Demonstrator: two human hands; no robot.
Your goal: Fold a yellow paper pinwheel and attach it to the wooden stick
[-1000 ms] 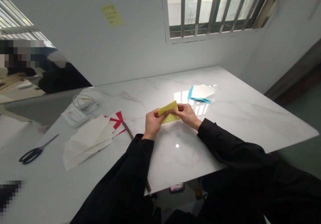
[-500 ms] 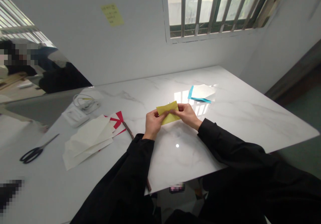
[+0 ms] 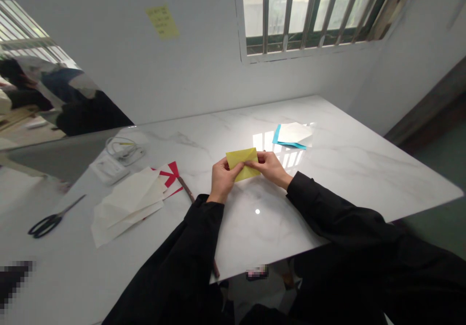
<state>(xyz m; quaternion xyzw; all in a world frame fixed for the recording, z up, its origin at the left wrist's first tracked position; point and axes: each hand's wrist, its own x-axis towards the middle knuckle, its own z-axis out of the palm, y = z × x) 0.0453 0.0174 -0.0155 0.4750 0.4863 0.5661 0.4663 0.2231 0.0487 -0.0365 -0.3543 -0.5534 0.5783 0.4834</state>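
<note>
A small yellow sheet of paper (image 3: 242, 156), with crease lines across it, is held up over the table between both hands. My left hand (image 3: 221, 180) is closed on its left side, the thumb pressed on the near face. On the right side my right hand (image 3: 272, 166) pinches the same sheet, and the two thumbs almost meet at its middle. The fingers behind the paper are hidden. Past my right hand lie folded blue and white papers (image 3: 294, 134). Left of my left hand are red paper strips (image 3: 172, 169) and a thin brown stick (image 3: 186, 189), partly covered by my sleeve.
Several large cream sheets (image 3: 127, 198) lie on the left of the marbled table (image 3: 349, 169). Black-handled scissors (image 3: 47, 225) rest farther left. A white box with a cable (image 3: 125, 151) stands behind the sheets. The wall carries a yellow note (image 3: 162, 22) beside a barred window (image 3: 309, 14).
The yellow paper's top edge, curved before, is now straighter, and the sheet looks flatter. Both hands have stayed almost in place, still gripping it.
</note>
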